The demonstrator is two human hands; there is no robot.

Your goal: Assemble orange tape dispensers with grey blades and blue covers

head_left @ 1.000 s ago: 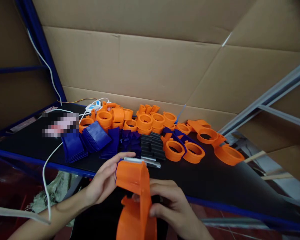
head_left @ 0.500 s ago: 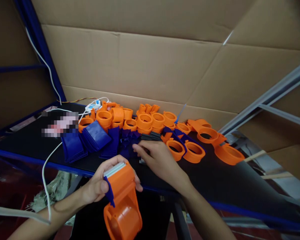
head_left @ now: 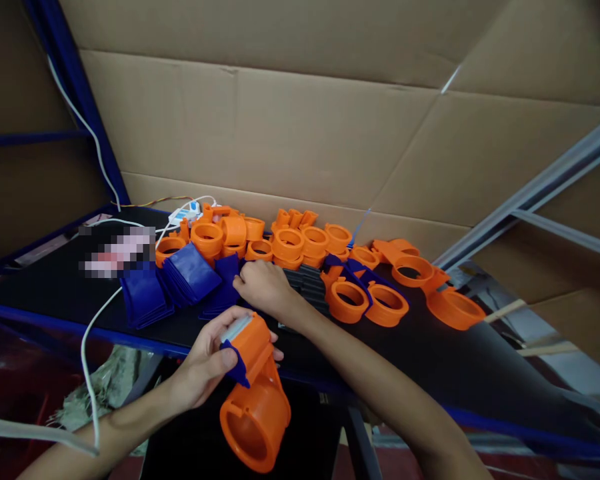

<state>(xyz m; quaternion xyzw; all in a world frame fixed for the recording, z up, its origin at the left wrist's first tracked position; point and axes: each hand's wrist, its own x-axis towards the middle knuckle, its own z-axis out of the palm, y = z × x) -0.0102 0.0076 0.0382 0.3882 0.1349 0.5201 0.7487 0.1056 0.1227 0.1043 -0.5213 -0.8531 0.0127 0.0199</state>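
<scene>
My left hand [head_left: 205, 370] grips an orange packing-tape dispenser [head_left: 275, 417], its round hub hanging down. A pale metal strip lies across its upper end, and a blue side piece is beside my thumb. My right hand [head_left: 266, 288] is on the table, fingers curled down over the small dark-blue parts, which it now mostly covers. What its fingertips pinch is hidden. Just left of it are blue flat sheets [head_left: 191, 273] in fanned stacks. Black ribbed pieces [head_left: 311, 285] lie to its right, partly behind the wrist.
Several orange dispenser bodies [head_left: 288, 244] are stacked along the back. Orange dispensers with blue pieces [head_left: 387, 303] lie right of centre, and more orange bodies [head_left: 457, 310] beyond. A white power strip [head_left: 184, 213] and a cable [head_left: 86, 360] are at left. Cardboard [head_left: 280, 127] walls the back.
My right hand has moved left across the small blue parts, uncovering the black pieces. My left hand has turned the tape dispenser, and its hub has swung slightly right and up.
</scene>
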